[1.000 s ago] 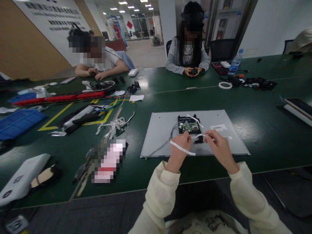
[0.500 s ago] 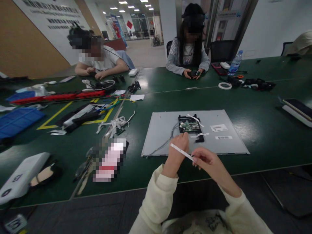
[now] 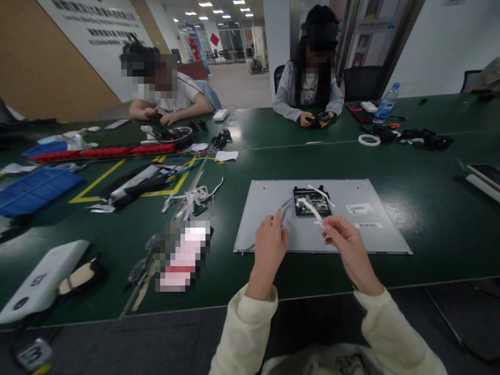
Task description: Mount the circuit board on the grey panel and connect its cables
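A grey flat panel lies on the table in front of me. On it sits a green circuit board in a black frame, with grey cables running off to its left. My right hand pinches the lower end of a strip of white tape, whose other end hangs over the board. A second strip of tape crosses the frame's upper part. My left hand is over the panel's left part, fingers loosely stretched beside the cables; whether they touch is unclear.
To the left lie a blurred pink-and-white object, a tangle of white strips, a white device and a blue tray. Across the table sit two people; a water bottle and a tape roll are at the far right.
My left hand has moved away from the tape, down and left to the cables. My right hand has carried the strip up and forward over the board. The view has shifted slightly.
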The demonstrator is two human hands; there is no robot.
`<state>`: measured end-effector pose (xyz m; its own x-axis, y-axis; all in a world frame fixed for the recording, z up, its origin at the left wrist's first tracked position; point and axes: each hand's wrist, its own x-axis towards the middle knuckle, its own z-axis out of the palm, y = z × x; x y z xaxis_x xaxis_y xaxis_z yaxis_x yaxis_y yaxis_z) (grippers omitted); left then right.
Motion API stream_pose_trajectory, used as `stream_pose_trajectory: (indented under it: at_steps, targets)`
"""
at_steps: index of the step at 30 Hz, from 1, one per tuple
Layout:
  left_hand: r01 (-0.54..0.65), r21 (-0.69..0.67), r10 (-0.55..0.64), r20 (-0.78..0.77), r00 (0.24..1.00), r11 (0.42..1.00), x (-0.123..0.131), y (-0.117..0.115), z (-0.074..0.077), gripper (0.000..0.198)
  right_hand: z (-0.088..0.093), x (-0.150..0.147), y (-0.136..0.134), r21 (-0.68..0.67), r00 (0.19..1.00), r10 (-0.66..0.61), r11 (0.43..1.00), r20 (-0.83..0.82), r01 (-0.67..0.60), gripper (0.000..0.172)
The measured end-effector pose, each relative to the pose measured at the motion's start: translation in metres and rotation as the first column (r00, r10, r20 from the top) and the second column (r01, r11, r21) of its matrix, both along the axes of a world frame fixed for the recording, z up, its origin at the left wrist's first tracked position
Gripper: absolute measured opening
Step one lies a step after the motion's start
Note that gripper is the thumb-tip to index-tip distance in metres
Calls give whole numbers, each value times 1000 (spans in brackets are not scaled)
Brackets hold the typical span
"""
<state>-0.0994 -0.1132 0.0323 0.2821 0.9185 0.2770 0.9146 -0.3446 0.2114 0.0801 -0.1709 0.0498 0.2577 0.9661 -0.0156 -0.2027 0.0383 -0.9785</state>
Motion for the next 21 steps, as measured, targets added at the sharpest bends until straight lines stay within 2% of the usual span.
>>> stream_pose_trajectory:
  at_steps: [6,10,14,21]
  targets:
    - [-3,21,0,133,991,1000,-9,9,-5,38,4,-12,24,10,999,33,999,29,-34,19]
    - [43,13,-44,80,996,999,-9,8,-6,32,-3,-24,40,-13,994,68,998,80,-68,20]
    - [85,-45,-84,20,996,995,-12,9,-1,35,-9,-37,56,-20,981,131,991,144,-129,21]
    - [101,-95,-101,-3,995,990,-22,27,6,35,-17,-52,85,41,941,185,978,285,-205,20]
